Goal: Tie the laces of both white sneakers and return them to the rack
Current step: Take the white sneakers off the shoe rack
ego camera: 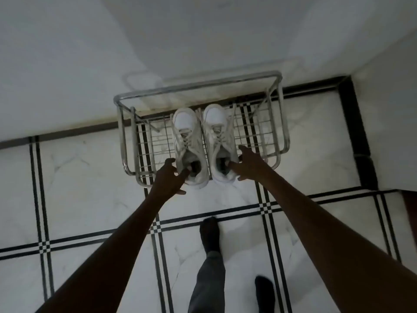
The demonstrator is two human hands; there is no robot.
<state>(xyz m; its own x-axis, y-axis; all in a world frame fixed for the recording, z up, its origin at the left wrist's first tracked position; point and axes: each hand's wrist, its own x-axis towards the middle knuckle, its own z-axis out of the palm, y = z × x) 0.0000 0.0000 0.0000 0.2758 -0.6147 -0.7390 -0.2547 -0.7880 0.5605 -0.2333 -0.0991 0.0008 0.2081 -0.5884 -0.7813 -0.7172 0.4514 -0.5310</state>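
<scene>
We are reaching for the left sneaker point(189, 147) and right sneaker point(220, 136), both sitting on the rack point(198, 85) with toes at 12 o'clock. The laces point(183, 135) are looking loose, so we judge tying is not yet done. Our left hand point(172, 179) is curling its fingers point(186, 173) at the heel at its 1 o'clock. Our right hand point(247, 164) is spreading around the heel at its 11. We cannot tell whether either is gripping.

Both bare arms stretch straight forward; left hand point(172, 177) has curled fingers, right hand point(246, 164) has spread fingers.

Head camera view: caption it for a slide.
Left hand and right hand hold the left sneaker and right sneaker by their heel openings on the wire rack.
</scene>
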